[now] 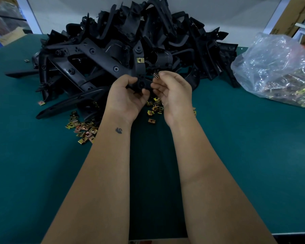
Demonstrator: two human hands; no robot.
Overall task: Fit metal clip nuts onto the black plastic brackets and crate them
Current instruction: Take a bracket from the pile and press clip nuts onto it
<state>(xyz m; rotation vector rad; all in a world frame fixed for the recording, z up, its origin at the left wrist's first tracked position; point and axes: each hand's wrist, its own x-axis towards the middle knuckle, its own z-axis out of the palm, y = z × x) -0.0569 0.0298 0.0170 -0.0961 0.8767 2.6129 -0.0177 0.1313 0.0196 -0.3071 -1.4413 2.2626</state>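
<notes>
Workbench (236, 155) with green matting fills the head view, its near edge cut off at the bottom of the frame. Heap of black plastic brackets (123, 44) occupies the far centre of the bench; individual parts overlap so heavily that their outlines cannot be separated, and the rear of the heap runs out of frame at the top. Clear plastic bag (275, 71) lies at far right, partly cropped by the frame edge, its metal contents blurred behind the film. Loose clip nuts (83, 129), gold and copper toned, lie scattered on the matting left of the left forearm, with a smaller group (154, 107) between the wrists, partly hidden by the hands. Held bracket (140, 74) is raised in front of the heap, black and ribbed with round holes; one fitted clip nut (140, 60) shows on its upper arm. Left hand (127, 95) grips the bracket's lower end, fingers curled round it and covering that end. Right hand (173, 90) pinches a single clip nut (155, 75) between thumb and forefinger, just beside the bracket; contact cannot be judged.
</notes>
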